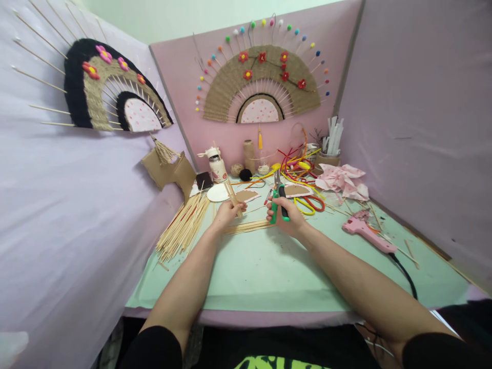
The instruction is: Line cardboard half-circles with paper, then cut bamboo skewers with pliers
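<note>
My left hand (pixel 229 211) is closed around a small bundle of bamboo sticks (pixel 231 193), which leans up and slightly left above the table. In my right hand (pixel 289 218) is a pair of green and black pruning shears (pixel 275 201), blades pointing up; whether the blades are parted is too small to tell. Between and below the hands, several longer sticks (pixel 249 226) lie side by side on the pale green tabletop (pixel 246 277). Left of my left hand spreads a big pile of loose bamboo sticks (pixel 182 230).
A pink glue gun (pixel 369 234) with a black cord lies at the right. Behind the hands are a white bottle (pixel 218 168), a twine spool (pixel 249 156), scissors with red and yellow handles (pixel 315 203) and crumpled pink cloth (pixel 341 179). A decorated fan (pixel 223 89) hangs on the back wall.
</note>
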`<state>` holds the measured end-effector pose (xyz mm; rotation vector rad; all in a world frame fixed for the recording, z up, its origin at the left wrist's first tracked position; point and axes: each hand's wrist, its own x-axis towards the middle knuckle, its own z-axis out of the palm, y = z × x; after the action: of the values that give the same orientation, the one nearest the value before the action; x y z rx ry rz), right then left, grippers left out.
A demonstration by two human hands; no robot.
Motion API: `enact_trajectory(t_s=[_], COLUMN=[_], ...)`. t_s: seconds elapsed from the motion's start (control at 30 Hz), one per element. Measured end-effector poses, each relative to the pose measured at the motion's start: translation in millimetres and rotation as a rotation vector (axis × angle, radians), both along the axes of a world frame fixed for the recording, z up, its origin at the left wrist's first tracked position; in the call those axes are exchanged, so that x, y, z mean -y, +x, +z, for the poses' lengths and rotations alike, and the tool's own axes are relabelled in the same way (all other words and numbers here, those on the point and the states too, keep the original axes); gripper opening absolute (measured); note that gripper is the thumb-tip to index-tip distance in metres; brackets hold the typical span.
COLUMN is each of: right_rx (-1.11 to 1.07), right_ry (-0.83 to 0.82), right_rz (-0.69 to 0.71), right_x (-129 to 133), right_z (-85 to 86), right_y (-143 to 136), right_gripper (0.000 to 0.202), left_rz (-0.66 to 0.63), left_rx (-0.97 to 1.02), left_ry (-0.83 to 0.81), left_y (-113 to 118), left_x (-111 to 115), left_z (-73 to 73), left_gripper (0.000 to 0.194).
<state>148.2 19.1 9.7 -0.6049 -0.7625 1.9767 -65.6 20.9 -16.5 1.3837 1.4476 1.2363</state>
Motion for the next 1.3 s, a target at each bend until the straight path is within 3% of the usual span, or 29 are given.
enact_trajectory(t_s=[0.53,0.77,1.2,1.3], right_rx=[0.016,0.03,0.039,0.061], right_ry=[0.015,0.028,0.053,0.105], right_rz=[0.011,0.033,0.052,0.045], right_x=[1.0,2.7,3.3,5.7], right_z=[-0.1,0.7,-1.6,-2.2], right_y=[-0.5,-0.2,-2.6,-3.7], right_gripper=[0.025,0.026,0.03,0.031], left_rz=[-0.03,0.046,0.029,0.048], left_rx=[-0.021,-0.106,0.001,-0.061], left_ry=[-0.031,0.09,0.005,0.032], left_y=[8.2,13.4,14.6,14.6], left_x=[2.7,7.2,3.4,4.0], left_z=[0.8,8.2,-0.7,-0.8], left_gripper=[0.017,0.015,0.015,0.014])
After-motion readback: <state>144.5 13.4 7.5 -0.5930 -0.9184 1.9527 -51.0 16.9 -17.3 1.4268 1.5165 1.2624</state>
